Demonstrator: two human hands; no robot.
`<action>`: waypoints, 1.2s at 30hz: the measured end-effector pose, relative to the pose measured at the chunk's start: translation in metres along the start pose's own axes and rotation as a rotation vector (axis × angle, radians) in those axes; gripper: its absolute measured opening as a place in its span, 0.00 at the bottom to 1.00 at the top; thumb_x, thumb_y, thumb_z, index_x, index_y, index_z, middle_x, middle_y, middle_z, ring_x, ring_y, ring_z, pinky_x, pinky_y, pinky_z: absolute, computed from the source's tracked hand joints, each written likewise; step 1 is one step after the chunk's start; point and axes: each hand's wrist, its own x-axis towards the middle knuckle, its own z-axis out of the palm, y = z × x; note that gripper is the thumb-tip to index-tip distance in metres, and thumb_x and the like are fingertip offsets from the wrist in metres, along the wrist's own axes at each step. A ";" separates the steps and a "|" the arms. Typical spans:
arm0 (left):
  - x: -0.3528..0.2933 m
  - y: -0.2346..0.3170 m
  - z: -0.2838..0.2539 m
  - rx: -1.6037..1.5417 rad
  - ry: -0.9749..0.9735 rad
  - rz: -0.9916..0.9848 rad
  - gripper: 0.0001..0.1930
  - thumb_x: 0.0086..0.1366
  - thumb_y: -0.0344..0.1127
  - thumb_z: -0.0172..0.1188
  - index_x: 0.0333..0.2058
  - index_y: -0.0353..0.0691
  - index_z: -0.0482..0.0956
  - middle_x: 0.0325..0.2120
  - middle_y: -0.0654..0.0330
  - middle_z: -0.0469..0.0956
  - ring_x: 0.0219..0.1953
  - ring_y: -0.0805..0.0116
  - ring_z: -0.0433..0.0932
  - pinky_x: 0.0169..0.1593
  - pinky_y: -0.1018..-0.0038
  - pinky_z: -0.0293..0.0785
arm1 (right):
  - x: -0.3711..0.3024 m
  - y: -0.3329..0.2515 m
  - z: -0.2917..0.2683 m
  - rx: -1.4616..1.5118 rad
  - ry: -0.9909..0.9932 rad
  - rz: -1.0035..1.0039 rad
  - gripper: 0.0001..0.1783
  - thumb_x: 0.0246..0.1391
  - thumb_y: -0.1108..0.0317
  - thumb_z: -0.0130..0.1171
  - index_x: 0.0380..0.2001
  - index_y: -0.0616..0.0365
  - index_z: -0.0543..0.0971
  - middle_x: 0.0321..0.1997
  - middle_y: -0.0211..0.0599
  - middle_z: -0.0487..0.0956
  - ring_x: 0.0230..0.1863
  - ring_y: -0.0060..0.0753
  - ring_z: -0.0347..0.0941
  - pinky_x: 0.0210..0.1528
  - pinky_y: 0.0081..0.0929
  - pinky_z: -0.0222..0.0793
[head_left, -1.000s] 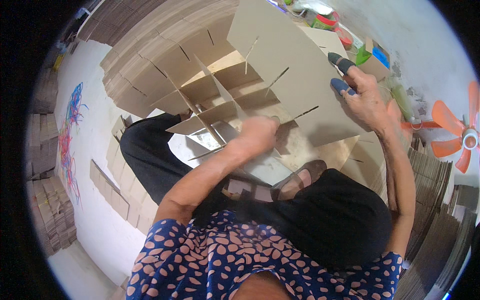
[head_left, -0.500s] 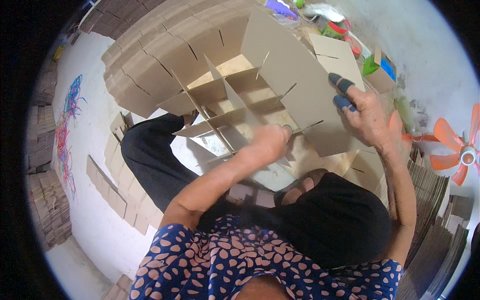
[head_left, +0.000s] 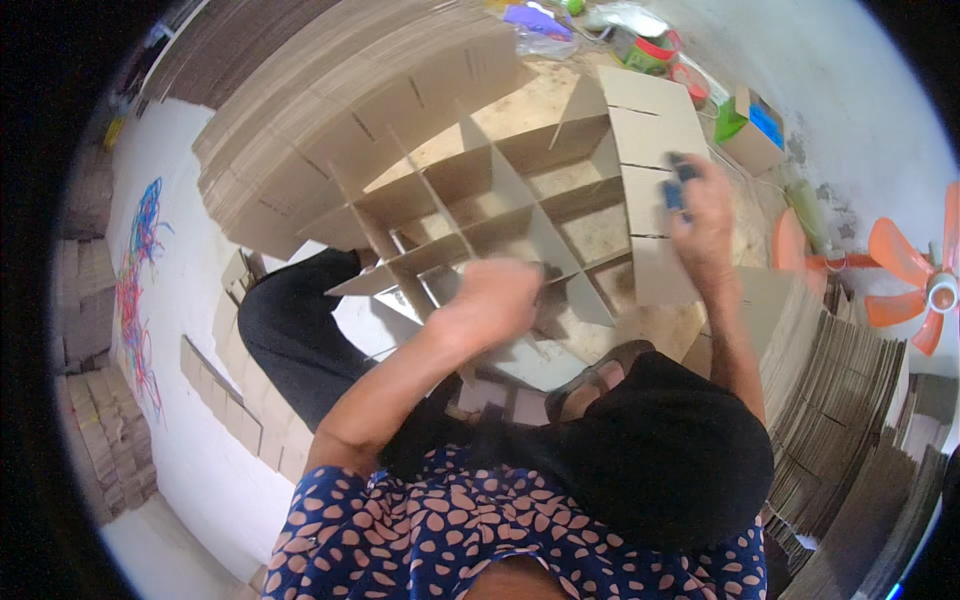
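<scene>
A grid of interlocked cardboard dividers (head_left: 480, 235) stands before me between my legs, its cells open at the top. My left hand (head_left: 490, 305) is closed in a fist-like grip at the near side of the grid, on a divider edge; its fingertips are partly hidden and blurred. To the right, my right hand (head_left: 703, 215), with dark coverings on two fingers, is over a slotted cardboard panel (head_left: 655, 135). Motion smears these fingers, so I cannot tell whether they grip the panel.
A long stack of cardboard sheets (head_left: 290, 150) curves behind the grid at left. More stacked cardboard (head_left: 835, 400) stands at right, near an orange fan (head_left: 940, 292). Coloured strings (head_left: 135, 290) lie on the pale floor. An open box (head_left: 752, 135) sits at the far right.
The large panel that stood tilted beside my right hand no longer shows in that position, uncovering the slotted panel. My right hand has moved left and slightly down; my left hand moved left and down.
</scene>
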 end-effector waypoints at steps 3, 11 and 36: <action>-0.001 0.019 -0.029 -0.100 0.282 0.183 0.11 0.50 0.37 0.61 0.29 0.35 0.76 0.33 0.49 0.75 0.39 0.49 0.76 0.40 0.58 0.74 | -0.031 0.069 -0.005 -0.072 -0.089 0.431 0.18 0.45 0.69 0.57 0.41 0.67 0.73 0.44 0.55 0.73 0.47 0.54 0.68 0.50 0.41 0.64; 0.083 0.053 0.006 -0.035 0.004 0.181 0.09 0.51 0.34 0.55 0.29 0.37 0.78 0.31 0.46 0.78 0.39 0.48 0.77 0.42 0.57 0.73 | -0.032 0.146 -0.020 0.427 -0.362 0.882 0.23 0.50 0.70 0.53 0.51 0.67 0.70 0.34 0.35 0.77 0.32 0.19 0.71 0.32 0.20 0.67; 0.077 0.062 0.025 -0.070 0.039 0.194 0.09 0.49 0.32 0.54 0.28 0.37 0.80 0.30 0.46 0.79 0.36 0.50 0.79 0.39 0.59 0.75 | 0.049 0.017 -0.085 0.285 -0.353 0.159 0.09 0.49 0.73 0.51 0.33 0.67 0.68 0.24 0.51 0.69 0.27 0.43 0.66 0.33 0.36 0.64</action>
